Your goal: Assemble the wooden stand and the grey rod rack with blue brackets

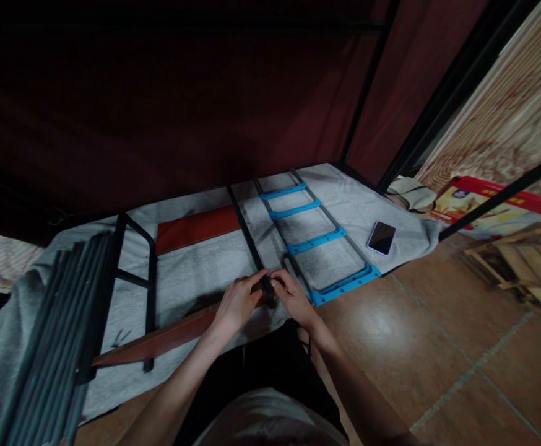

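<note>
Both hands meet at the near end of a black metal bar [246, 232] that lies across a grey cloth. My left hand [239, 300] has its thumb and fingers closed around the bar's end, close to the tip of a reddish-brown board [177, 336]. From the other side, my right hand [293, 296] pinches the same end with curled fingers. Any small part between the fingertips is hidden. The board slants left to a black metal frame [151, 272]. A second, orange-red board [196, 229] lies farther back, its right end by the bar.
A rack with blue crosspieces [317, 240] lies right of my hands. Dark grey tubes [61, 328] are bundled at the left. A phone [381, 238] rests on the cloth [335, 186]. A wooden folding piece [525, 266] and a colourful box [497, 207] stand on the right.
</note>
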`<state>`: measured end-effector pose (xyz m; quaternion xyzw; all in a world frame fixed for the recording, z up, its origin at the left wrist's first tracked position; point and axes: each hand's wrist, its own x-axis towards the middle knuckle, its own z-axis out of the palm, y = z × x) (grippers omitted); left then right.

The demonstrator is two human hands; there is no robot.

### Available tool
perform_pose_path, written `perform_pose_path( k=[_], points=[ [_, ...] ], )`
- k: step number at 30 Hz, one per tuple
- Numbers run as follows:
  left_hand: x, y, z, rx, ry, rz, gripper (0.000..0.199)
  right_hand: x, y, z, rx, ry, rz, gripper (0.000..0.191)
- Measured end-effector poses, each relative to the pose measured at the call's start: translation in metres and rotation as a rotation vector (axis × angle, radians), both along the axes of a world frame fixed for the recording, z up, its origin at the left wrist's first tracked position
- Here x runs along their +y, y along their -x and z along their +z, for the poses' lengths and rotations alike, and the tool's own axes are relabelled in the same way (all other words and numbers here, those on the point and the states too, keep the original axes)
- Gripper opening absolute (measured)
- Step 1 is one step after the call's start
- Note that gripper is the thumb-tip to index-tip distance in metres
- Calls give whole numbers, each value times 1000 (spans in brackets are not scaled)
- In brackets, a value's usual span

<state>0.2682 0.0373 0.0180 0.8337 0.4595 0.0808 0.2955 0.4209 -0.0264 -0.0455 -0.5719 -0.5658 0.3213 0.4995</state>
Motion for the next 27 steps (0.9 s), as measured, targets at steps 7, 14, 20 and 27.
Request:
perform_pose_path(
  k=[7, 14, 20, 27],
  points=[
    [0, -1, 1, 6, 6, -9, 51, 3, -3, 0, -213, 28, 15, 32],
    [2, 1, -4, -13, 0, -48, 55, 3, -3, 1, -89, -27, 37, 20],
    [3, 0, 1, 33, 34, -86, 60, 4, -2, 2, -148, 14, 17, 26],
    [1, -8, 8, 220, 41, -121, 65, 3, -3, 2, -91, -19, 54, 26]
  ],
)
